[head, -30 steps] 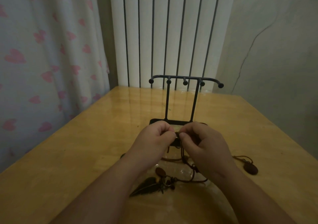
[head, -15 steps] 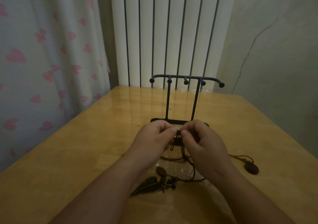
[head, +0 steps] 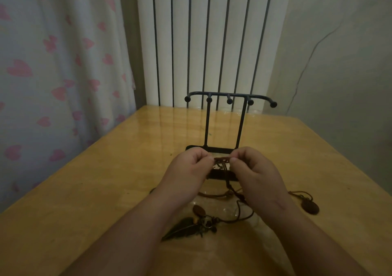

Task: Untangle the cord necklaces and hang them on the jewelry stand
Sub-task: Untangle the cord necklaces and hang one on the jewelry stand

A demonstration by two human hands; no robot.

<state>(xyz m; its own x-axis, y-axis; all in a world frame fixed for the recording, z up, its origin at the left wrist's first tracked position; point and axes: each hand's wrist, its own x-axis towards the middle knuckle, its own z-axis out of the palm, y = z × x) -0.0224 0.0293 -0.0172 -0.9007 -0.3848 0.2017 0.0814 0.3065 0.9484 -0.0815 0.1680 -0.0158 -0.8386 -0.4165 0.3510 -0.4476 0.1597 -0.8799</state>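
A black jewelry stand (head: 230, 99) with several ball-tipped hooks stands upright on the wooden table (head: 106, 180); nothing hangs on it. In front of its base, my left hand (head: 191, 169) and my right hand (head: 252, 169) pinch a short stretch of brown cord (head: 221, 159) between them. From there the tangled cords (head: 233, 193) drop to the table. A leaf-shaped metal pendant (head: 182, 228) with small beads lies near my left forearm. A dark oval pendant (head: 310, 206) lies right of my right wrist.
A heart-patterned curtain (head: 53, 74) hangs along the table's left side. A white ribbed radiator (head: 212, 42) stands behind the far edge. A grey wall with a thin cable (head: 307, 63) is at the right.
My hands have drawn slightly apart, stretching a short piece of cord between them where they were nearly touching before. The pendants on the table have not moved.
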